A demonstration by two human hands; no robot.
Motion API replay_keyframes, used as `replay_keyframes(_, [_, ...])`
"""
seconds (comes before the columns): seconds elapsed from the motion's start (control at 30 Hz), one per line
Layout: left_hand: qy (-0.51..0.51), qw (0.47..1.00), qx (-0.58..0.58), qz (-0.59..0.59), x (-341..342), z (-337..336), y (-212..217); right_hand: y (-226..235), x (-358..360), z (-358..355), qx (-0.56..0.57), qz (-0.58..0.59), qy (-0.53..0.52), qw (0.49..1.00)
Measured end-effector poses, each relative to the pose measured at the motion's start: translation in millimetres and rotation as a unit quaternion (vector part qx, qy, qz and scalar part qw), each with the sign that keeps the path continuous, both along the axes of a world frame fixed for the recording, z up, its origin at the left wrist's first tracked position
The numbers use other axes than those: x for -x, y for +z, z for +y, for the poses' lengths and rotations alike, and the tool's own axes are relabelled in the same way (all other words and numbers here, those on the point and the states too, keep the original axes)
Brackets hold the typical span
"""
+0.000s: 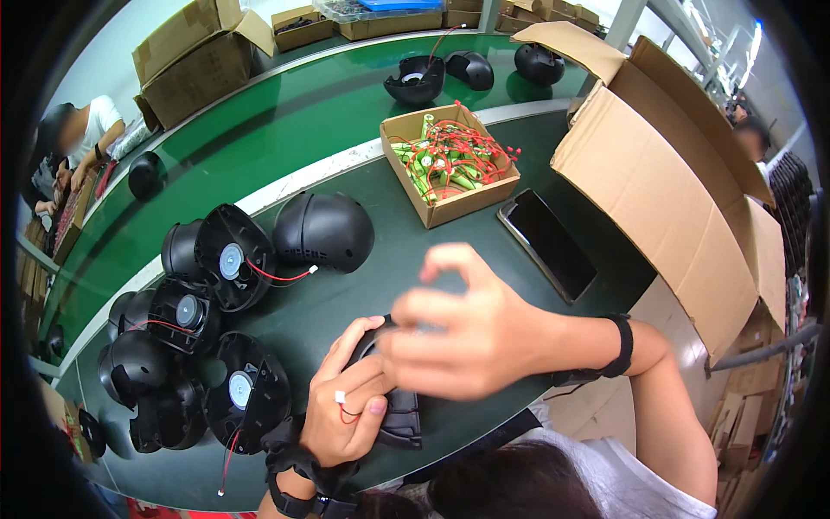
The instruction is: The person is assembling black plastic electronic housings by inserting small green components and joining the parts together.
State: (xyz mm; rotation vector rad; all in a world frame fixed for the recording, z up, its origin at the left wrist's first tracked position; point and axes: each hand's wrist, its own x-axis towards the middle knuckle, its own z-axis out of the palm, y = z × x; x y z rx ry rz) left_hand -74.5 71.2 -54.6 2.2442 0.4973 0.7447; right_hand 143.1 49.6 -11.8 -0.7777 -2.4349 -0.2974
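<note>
My left hand (333, 424) is wrapped round a black plastic housing (403, 421) near the table's front edge. A small white connector on a red wire (347, 412) lies over its fingers. Above the housing hovers my right hand (475, 333), its fingers curled and partly blurred, the index finger raised and bent. Whatever those fingers hold, if anything, is hidden, and the hand covers much of the housing. Left of my hands sit several black half-shells with round speakers (240, 389) and red wires. Behind them a rounded black shell (324, 231) rests on the table.
A cardboard tray (432, 212) holds green cylindrical cells with red wires. Right of it lies a phone (549, 245), beside a large open carton (657, 208). More black shells (415, 82) stand on the green conveyor (285, 112). At the far left another person (91, 130) works.
</note>
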Motion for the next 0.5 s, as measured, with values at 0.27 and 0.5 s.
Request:
replay_keyframes(0.27, [0.035,0.998,0.02,-0.055,-1,-6,-5,-51,-22,15,0.457,0.275,0.074,0.842])
replay_keyframes(0.5, [0.061,0.995,0.033,-0.07,-4,-4,-4,-60,-14,8,0.341,0.29,0.032,0.893])
